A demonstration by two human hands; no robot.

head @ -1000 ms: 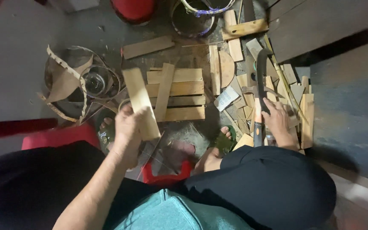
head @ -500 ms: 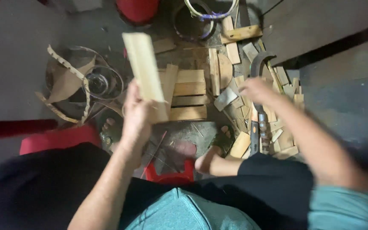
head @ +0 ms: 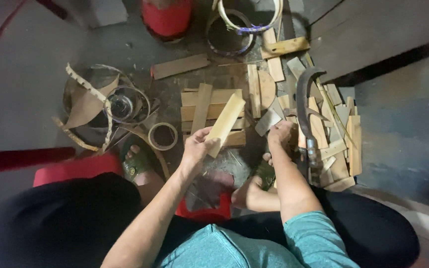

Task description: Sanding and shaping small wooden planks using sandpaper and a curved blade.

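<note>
The person wears a teal shirt (head: 254,248) with short sleeves, so both arms are bare from the elbow down. The sleeve on the right arm is the same teal. The pants (head: 60,223) are black and loose. Both feet are bare at the toes. The left foot (head: 137,161) sits in a green sandal (head: 134,168). Neither the left hand (head: 197,146) nor the right hand (head: 280,135) has a glove.

A grey concrete floor (head: 35,99) is seen, on which stacked wooden slats (head: 209,106), scattered offcuts (head: 333,144), a curved sickle (head: 304,114), a tape roll (head: 163,136) and bamboo hoops (head: 125,104) are laid.
</note>
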